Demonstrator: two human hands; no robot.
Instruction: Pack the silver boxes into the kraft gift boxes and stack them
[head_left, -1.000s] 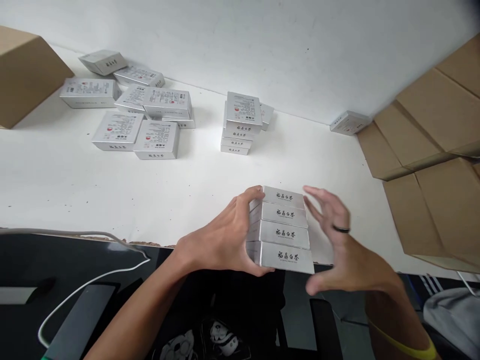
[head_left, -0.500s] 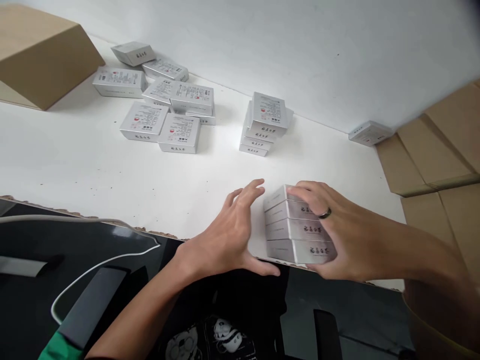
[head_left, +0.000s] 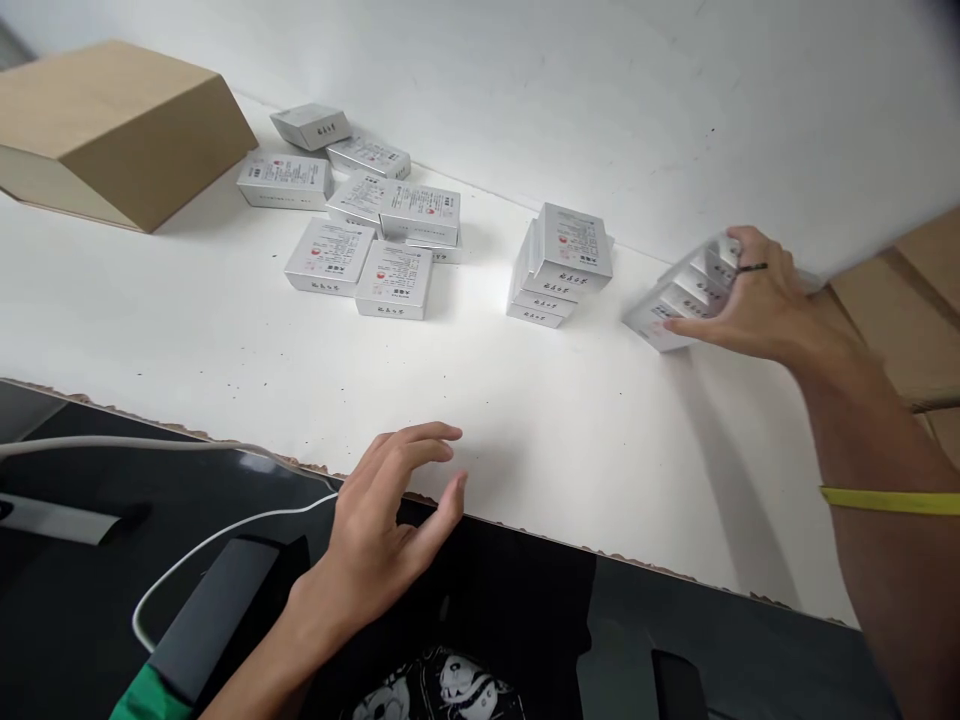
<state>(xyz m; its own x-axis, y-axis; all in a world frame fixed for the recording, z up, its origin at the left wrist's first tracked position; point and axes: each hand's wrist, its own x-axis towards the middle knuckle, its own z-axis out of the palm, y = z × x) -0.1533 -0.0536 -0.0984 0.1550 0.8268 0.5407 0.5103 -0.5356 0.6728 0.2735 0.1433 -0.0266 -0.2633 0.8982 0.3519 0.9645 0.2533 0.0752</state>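
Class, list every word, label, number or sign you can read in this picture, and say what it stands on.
None can be read for certain.
Stack of small silver boxes in the right hand: dark characters on the sides, blurred.
Neat pile of silver boxes: side characters and red-marked top label, too small.
Scattered silver boxes: printed top labels, too small.
Brown cardboard box: no print visible.

- My white table [head_left: 225,330] runs along the white wall, its near edge ragged.
- A brown cardboard box [head_left: 124,125] sits at its far left corner.
- Just right of that box, a loose cluster of small silver boxes [head_left: 360,225] lies flat, some overlapping.
- Farther right, a short stack of silver boxes [head_left: 559,265] stands near the wall.
- At the right end, flattened cardboard sheets [head_left: 900,300] lie against the table's edge.
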